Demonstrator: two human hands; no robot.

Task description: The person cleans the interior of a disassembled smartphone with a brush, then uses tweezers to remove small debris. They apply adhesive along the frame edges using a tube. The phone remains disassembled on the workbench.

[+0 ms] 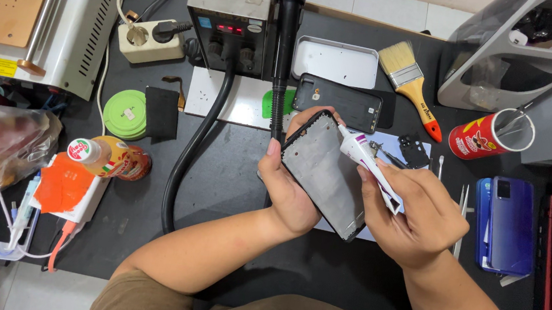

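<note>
I'm looking down at a phone repair workbench, a small electronics workshop by every sign. A hot-air rework station (236, 17) with a red readout stands at the back, its black hose (191, 146) trailing over the dark bench top (233, 171). At the far left sits a screen separator machine (28, 9) with a perforated plate. Loose phone parts lie about: a black back cover (337, 101), a blue phone (505, 223), plus a paintbrush (410, 84) (for dusting, presumably) and tweezers (462, 215).
</note>
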